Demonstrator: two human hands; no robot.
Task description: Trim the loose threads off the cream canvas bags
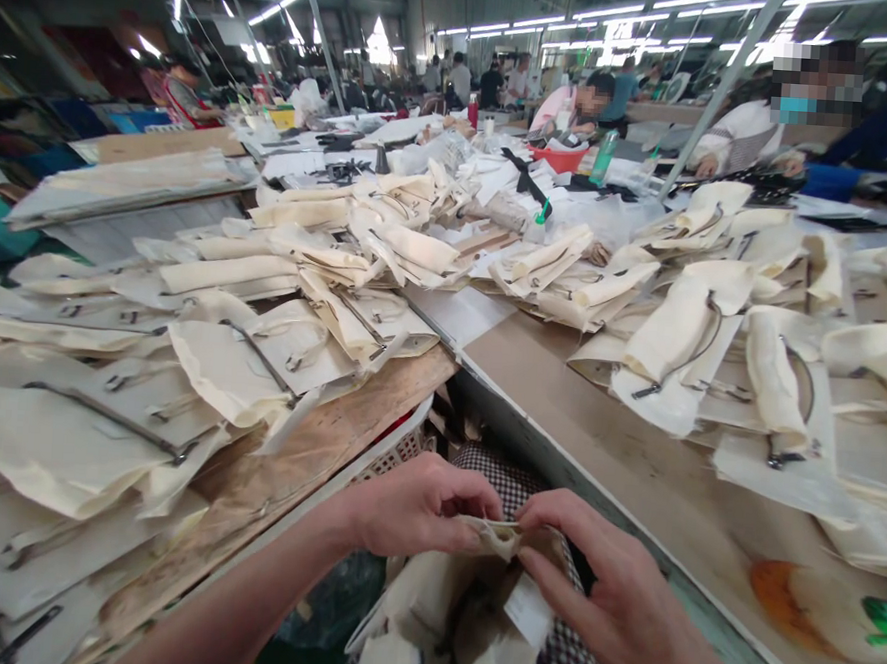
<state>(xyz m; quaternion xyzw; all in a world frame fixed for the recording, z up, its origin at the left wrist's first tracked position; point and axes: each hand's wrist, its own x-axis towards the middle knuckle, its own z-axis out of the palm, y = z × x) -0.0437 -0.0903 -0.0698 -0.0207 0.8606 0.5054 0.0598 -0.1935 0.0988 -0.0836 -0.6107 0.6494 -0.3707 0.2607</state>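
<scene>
Low in the view, my left hand (422,504) and my right hand (608,588) meet over my lap. Both pinch the top edge of a cream fabric piece (502,539) between fingers and thumbs. The rest of that cream piece (433,612) hangs down below the hands, with a small white tag on it. Checked cloth (501,481) shows underneath, on my lap.
Heaps of cream fabric pieces with dark zippers cover the wooden table at left (185,376) and the tan table at right (712,358). A white basket (398,449) sits under the left table's edge. Other people work at far tables (578,100).
</scene>
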